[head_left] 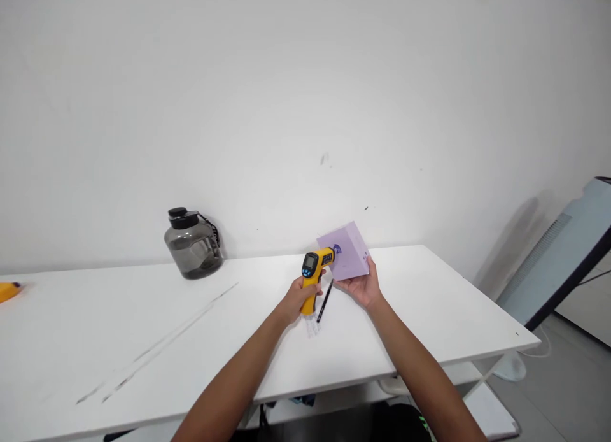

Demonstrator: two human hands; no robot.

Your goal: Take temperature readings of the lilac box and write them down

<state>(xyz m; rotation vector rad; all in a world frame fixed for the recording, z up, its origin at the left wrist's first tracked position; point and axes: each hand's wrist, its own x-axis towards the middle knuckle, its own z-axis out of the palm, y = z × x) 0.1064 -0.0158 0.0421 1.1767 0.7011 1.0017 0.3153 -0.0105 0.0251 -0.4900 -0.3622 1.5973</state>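
At the far left edge of the table (143, 340), matt white with dark scuffs, lies a yellow thing (8, 292), cut off and blurred. Next, near the wall (267, 123), stands the jug (195, 251): smoky, see-through, squat and round, with a black cap and strap. Toward the middle, the left hand (294, 299) is wrapped round the grip of the thermometer (319, 260), a yellow-and-black pistol shape with a grey screen and blue buttons. Its barrel, the long axis, runs up and rightward, nose at the box's printed face; whether they touch I cannot tell. The black pen (325, 302), slim and straight, lies aslant just right of the grip. The box (351, 257), smooth lilac with flat faces and sharp edges, is tilted beyond the pen. It rests in the right hand (365, 289), the nearer one to it, with the palm under its lower edge and digits up its right side. Farthest right leans a pale, vented panel (558, 251).
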